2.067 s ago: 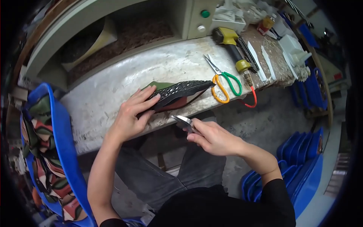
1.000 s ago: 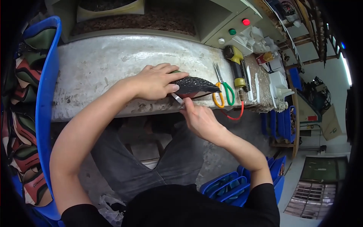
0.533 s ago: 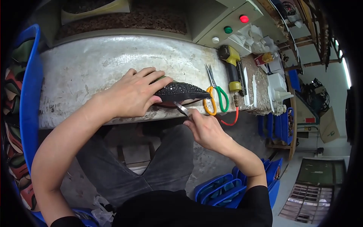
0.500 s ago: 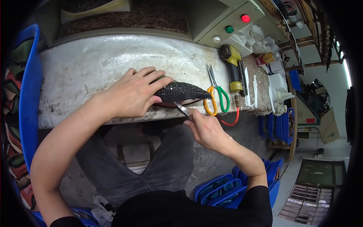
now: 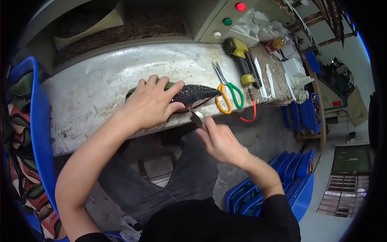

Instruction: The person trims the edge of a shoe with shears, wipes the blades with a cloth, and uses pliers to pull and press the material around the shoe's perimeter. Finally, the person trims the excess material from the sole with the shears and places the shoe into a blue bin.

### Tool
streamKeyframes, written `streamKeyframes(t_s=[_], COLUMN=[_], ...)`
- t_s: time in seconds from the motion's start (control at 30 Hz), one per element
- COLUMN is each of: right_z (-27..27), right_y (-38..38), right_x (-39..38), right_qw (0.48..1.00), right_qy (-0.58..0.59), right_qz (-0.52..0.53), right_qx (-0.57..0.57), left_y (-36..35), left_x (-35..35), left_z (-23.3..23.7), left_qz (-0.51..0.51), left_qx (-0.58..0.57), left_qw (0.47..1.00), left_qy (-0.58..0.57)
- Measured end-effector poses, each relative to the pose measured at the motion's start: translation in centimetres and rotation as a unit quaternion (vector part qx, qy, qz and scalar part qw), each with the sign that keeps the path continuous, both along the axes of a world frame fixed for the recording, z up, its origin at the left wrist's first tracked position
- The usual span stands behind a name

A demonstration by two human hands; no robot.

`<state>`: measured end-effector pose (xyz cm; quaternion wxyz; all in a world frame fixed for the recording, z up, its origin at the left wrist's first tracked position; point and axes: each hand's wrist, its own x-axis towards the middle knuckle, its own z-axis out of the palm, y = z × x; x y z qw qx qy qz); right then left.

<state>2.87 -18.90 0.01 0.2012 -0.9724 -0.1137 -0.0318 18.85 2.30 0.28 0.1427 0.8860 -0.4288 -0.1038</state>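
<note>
On the metal bench (image 5: pixel 100 64) lies a black shoe (image 5: pixel 193 93) with sparkling studs; green shows at its opening, under the fingers. My left hand (image 5: pixel 155 101) presses it from above, fingers over the far side and thumb along the near edge. My right hand (image 5: pixel 221 141) is closed round a flat metal blade (image 5: pixel 196 117), whose handle is hidden in the fist. Its tip points at the shoe's lower near edge, close to my left thumb; whether it touches cannot be made out. Scissors (image 5: pixel 225 88) with one orange and one green handle lie beside the shoe's toe.
A yellow-and-black air tool (image 5: pixel 242 60) with a red hose (image 5: pixel 254 113) lies right of the scissors. A blue bin (image 5: pixel 42 133) of shoe parts stands at the left. Blue trays (image 5: pixel 296 181) are on the floor at right. Behind the bench is an open machine (image 5: pixel 157 24) with buttons.
The view has turned and shifted. The blade in my right hand has tilted, showing a darker face near the shoe's edge. My left hand still holds the shoe down.
</note>
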Motion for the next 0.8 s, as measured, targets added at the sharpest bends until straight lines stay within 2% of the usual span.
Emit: streamKeyframes(t_s=[0.1, 0.17, 0.2, 0.27, 0.3, 0.43, 0.63, 0.77, 0.8], right_z=[0.7, -2.7, -4.2, -6.0, -6.1, -7.0, -7.5, -6.0, -5.1], right_y=[2.8, 4.1, 4.3, 4.5, 4.6, 4.8, 4.9, 4.7, 4.5], right_x=[-2.6, -1.7, -0.6, 2.2, 2.3, 1.5, 1.6, 0.6, -0.1], right_qw=[0.980, 0.964, 0.964, 0.985, 0.986, 0.951, 0.954, 0.971, 0.958], right_qy=[-0.006, -0.215, -0.217, -0.153, -0.154, -0.252, -0.250, -0.133, -0.098], right_qz=[-0.101, -0.070, -0.071, -0.070, -0.065, -0.086, -0.089, -0.124, -0.151], right_qx=[0.172, 0.136, 0.133, 0.026, 0.027, 0.158, 0.139, 0.154, 0.225], left_y=[0.5, 0.6, 0.8, 1.8, 2.1, 1.6, 2.0, 4.5, 5.3], left_x=[-0.4, 0.1, 0.7, 1.5, 1.6, 1.4, 1.6, 1.4, 1.5], left_z=[-1.7, -1.6, -1.3, -0.8, -0.6, -0.3, -1.9, -1.7, -1.6], left_qz=[0.013, -0.008, -0.023, -0.039, -0.035, -0.037, -0.056, -0.035, -0.027], left_qx=[-0.052, -0.054, -0.050, -0.041, -0.042, -0.025, -0.052, -0.082, -0.083], left_qw=[0.996, 0.998, 0.998, 0.997, 0.997, 0.998, 0.997, 0.995, 0.995], left_qy=[-0.076, -0.043, -0.011, 0.054, 0.052, 0.054, 0.022, 0.042, 0.040])
